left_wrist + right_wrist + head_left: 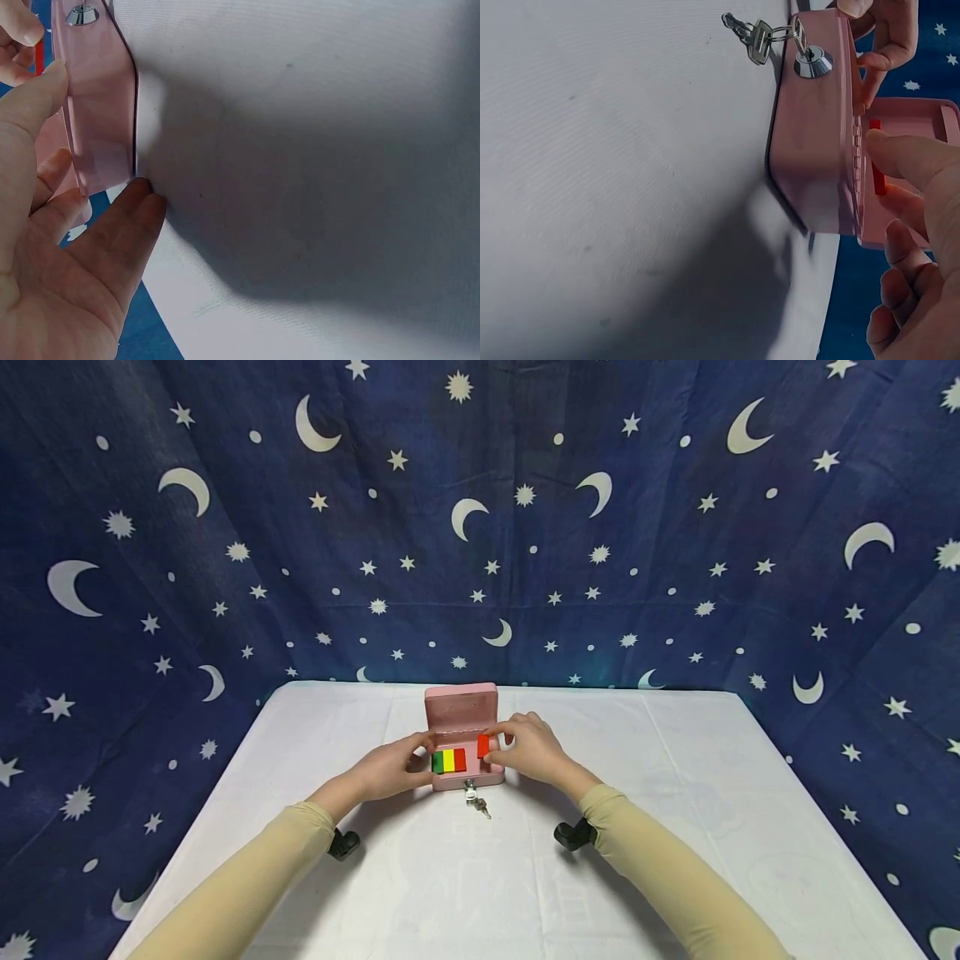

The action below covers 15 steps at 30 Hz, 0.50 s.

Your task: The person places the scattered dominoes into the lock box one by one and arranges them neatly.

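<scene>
A small pink metal cash box (487, 781) stands on the table with its lid (461, 708) raised. Green, yellow and red tiles (448, 761) lie side by side in its left part. My left hand (392, 766) holds the box at its left side, thumb at the front rim and fingers toward the back. Between the thumb and forefinger of my right hand (534, 750), a thin red tile (483, 746) is pinched over the right part of the box. The right wrist view shows this red tile (877, 161) edge-on.
Keys (481, 807) hang from the lock (813, 63) on the box's front. A white cloth (465, 893) covers the table. Behind it hangs a dark blue curtain (420, 585) with moons and stars. Dark wrist mounts (573, 835) sit below both forearms.
</scene>
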Tool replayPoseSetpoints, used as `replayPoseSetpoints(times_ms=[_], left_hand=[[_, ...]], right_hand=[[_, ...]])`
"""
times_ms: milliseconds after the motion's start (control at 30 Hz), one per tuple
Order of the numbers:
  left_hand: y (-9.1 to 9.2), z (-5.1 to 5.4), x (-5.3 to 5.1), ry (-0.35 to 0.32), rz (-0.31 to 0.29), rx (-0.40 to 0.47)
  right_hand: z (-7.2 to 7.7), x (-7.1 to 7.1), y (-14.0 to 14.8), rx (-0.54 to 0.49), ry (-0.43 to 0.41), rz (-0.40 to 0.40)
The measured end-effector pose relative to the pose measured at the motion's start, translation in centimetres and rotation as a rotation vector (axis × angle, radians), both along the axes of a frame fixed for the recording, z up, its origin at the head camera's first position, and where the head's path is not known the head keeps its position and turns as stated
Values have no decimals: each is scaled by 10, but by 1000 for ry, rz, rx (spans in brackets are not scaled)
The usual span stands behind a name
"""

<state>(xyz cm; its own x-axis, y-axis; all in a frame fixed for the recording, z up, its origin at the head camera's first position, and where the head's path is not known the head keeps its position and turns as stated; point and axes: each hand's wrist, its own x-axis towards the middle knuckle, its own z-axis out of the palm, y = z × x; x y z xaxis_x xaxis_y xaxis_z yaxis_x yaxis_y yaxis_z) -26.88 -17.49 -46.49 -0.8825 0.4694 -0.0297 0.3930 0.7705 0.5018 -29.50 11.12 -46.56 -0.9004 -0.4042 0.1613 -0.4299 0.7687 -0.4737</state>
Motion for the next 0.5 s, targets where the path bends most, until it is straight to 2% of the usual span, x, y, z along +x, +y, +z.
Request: replayPoseSetpoints(times_ms=[233,500], left_hand=[[0,-1,0,4,-5,1],[0,1,0,0,-2,4]], right_hand=[[-2,-3,-10,85,-23,15],[-4,-5,-17,123,9,40]])
